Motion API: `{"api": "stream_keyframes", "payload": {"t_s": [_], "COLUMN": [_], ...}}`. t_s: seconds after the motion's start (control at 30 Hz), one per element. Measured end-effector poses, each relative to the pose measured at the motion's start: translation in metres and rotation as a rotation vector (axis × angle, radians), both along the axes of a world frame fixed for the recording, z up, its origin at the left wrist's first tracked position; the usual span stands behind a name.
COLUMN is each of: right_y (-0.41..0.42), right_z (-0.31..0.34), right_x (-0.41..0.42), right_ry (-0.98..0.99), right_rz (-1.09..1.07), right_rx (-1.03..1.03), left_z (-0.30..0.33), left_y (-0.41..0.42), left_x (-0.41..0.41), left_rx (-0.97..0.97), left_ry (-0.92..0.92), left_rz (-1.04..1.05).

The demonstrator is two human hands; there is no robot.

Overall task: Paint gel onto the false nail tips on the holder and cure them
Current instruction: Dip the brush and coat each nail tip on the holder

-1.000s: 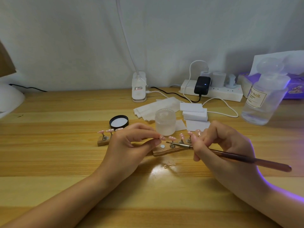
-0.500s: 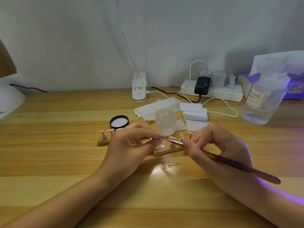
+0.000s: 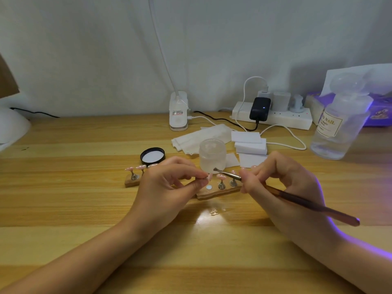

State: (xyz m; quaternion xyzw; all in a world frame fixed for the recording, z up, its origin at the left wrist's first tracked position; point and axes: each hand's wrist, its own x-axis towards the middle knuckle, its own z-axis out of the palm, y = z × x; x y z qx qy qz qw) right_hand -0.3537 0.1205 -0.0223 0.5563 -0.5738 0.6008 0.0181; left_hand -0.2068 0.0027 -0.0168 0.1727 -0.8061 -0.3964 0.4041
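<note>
Open jar [image 3: 212,154] holds clear gel.

I count six pink nail tips [image 3: 221,177], two wooden holders [image 3: 218,193], one brush [image 3: 297,199], one gel jar [image 3: 212,154], one black lid [image 3: 152,156], three white blocks [image 3: 250,143].

Pale wall [image 3: 106,49] behind a striped wooden desk [image 3: 74,209] — violet glow at right.

On the table [image 3: 84,209], the jar [image 3: 212,154] stands behind the holder [image 3: 214,193], its lid [image 3: 152,156] to the left. The power strip [image 3: 273,119] lies behind, and the bottle [image 3: 339,128] stands far right.
</note>
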Motion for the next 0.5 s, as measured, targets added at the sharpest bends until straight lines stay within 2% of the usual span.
{"api": "stream_keyframes", "payload": {"t_s": [0.2, 0.33, 0.5], "right_y": [0.002, 0.001, 0.0], "right_z": [-0.001, 0.001, 0.001], "right_x": [0.004, -0.005, -0.004], "right_ry": [0.079, -0.12, -0.1], "right_rz": [0.001, -0.025, -0.018], "right_rx": [0.028, 0.046, 0.038], "left_z": [0.0, -0.001, -0.001], "left_y": [0.0, 0.0, -0.002], "left_x": [0.001, 0.002, 0.002], "left_rx": [0.002, 0.001, -0.009], "left_ry": [0.003, 0.009, -0.041], "left_rz": [-0.009, -0.008, 0.049]}}
